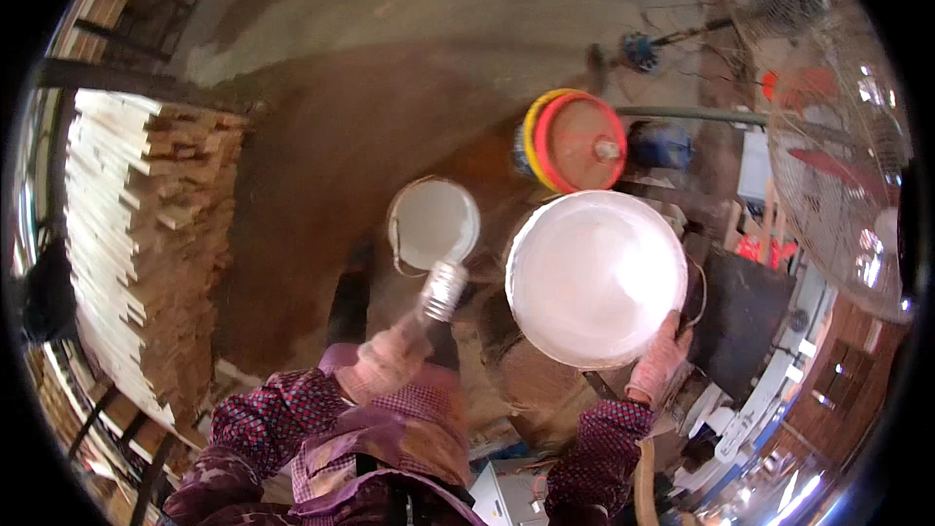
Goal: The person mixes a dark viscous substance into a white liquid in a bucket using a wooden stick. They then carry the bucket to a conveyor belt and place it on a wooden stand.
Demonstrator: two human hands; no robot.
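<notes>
Large white bucket (596, 278) tilted up at centre-right, right hand (660, 362) closed on its lower rim. Left hand (390, 362) grips a clear bottle (442, 290) over small white pail (433, 222).

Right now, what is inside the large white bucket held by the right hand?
The large white bucket is filled with a smooth white, paint-like liquid nearly to the rim. The right hand grips its lower edge. The liquid covers the bottom and anything submerged in it.

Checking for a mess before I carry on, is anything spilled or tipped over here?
The large white bucket is tilted on its side, its mouth facing up at the camera, steadied by the right hand. No spill shows. The left hand holds a tilted metal cup.
</notes>
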